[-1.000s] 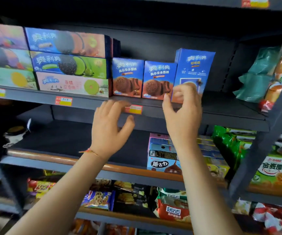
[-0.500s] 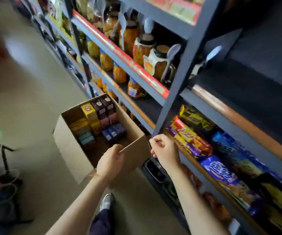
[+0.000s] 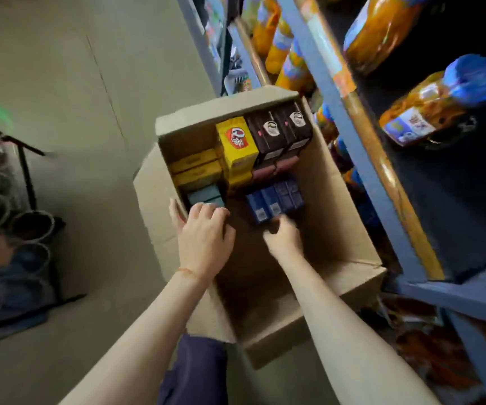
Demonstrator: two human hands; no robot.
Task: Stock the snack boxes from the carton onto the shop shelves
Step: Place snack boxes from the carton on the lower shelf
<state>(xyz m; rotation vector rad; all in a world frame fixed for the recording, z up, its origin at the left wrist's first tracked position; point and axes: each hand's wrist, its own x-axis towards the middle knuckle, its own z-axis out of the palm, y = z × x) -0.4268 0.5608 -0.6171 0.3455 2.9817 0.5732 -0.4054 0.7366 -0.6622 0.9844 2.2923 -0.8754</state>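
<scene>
An open cardboard carton (image 3: 326, 200) stands on the floor beside the shelves. Inside it are yellow boxes (image 3: 237, 144), dark brown boxes (image 3: 279, 133), a teal box (image 3: 206, 197) and a row of blue boxes (image 3: 275, 200). My left hand (image 3: 203, 241) reaches in at the carton's left wall; its fingers curl over the near end of the teal box and its thumb lies along the wall. My right hand (image 3: 284, 239) is deeper in the carton, with its fingers curled against the near end of the blue boxes. The fingertips of both hands are hidden.
Blue metal shelving (image 3: 361, 159) runs along the right, holding orange jars (image 3: 428, 109) and snack packets low down. A dark rack with round tubs (image 3: 28, 226) stands at the left. The floor (image 3: 69, 83) is pale concrete. My knee (image 3: 195, 372) shows below the carton.
I turned from the upper shelf down to the floor carton. Both hands dropped from the shelf, passed the carton's near flap, and now reach inside onto the teal and blue boxes.
</scene>
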